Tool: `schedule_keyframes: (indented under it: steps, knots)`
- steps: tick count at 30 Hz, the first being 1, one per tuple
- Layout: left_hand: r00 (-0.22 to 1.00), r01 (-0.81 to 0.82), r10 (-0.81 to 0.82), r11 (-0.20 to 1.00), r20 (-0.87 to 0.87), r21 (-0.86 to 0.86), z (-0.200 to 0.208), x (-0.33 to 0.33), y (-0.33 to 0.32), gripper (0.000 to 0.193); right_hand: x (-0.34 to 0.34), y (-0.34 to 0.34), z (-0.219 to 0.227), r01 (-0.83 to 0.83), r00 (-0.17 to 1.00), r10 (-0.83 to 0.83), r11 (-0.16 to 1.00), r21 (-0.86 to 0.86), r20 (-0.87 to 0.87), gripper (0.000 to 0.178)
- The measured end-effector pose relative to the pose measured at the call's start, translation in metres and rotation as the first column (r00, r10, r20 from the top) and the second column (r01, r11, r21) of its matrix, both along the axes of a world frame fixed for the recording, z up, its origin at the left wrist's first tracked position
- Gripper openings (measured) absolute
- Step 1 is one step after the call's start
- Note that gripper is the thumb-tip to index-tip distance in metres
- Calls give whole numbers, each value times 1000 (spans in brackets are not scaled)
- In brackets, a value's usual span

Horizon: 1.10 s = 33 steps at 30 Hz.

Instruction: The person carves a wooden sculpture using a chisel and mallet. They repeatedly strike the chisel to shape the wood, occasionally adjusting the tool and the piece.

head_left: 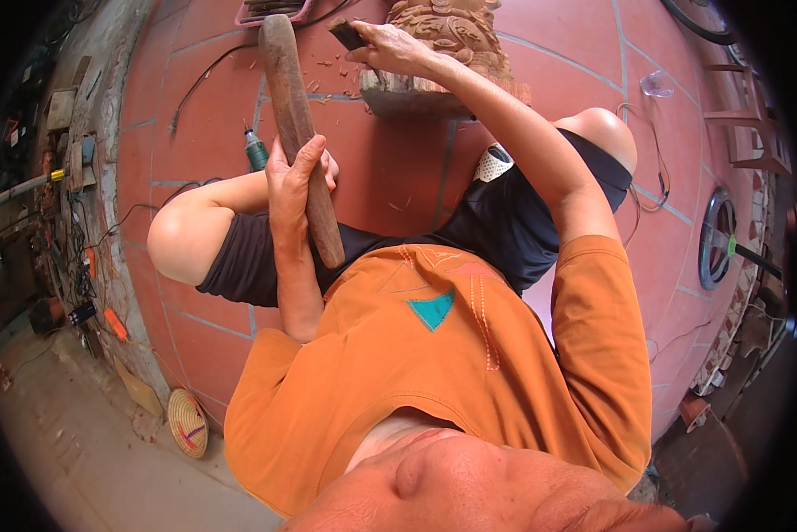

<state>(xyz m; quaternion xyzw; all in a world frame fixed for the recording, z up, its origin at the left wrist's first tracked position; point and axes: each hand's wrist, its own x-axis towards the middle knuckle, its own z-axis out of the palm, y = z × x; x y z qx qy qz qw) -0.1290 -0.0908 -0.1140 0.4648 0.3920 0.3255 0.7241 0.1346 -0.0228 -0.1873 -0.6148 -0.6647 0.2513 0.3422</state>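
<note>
My left hand (294, 182) is closed around a long wooden club (294, 97), worn and brown, which stands slanted in front of my left thigh. At the top of the view, my right hand (391, 49) grips a short, dark, flat-ended brush (346, 35); the fingers partly cover it. Just beside that hand stands a carved wooden piece (456, 40) with raised swirling relief. Under the carving is a rough wooden block (412, 96). The brush is held to the left of the carving, apart from it.
Wood chips lie scattered on the red tiled floor (376, 160). A green power tool (256, 151) lies by my left shin. At the top edge is a pink tray (303, 12) of tools. Cables cross the floor; a wheel (718, 238) and a chair (742, 118) stand at right.
</note>
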Motion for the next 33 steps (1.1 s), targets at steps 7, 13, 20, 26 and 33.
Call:
schedule_keyframes:
  steps: [7,13,20,26,33]
  knots:
    - [1000,12,-12,1000,-22,11,3,3,-1,26,0,7,4,51,997,-46,996,73,-67,39]
    - [1000,25,-25,1000,2,6,0,4,-1,27,4,9,-2,39,999,-38,998,42,-29,38]
    - [999,32,-32,999,-4,5,-1,6,-1,28,0,4,-8,17,999,-14,998,68,-39,38]
    - [999,10,-7,998,-46,57,10,13,-3,29,-4,1,-8,-48,998,43,989,143,35,43]
    - [989,53,-37,992,-141,111,-10,16,5,30,-8,1,-3,-77,995,71,993,86,74,47]
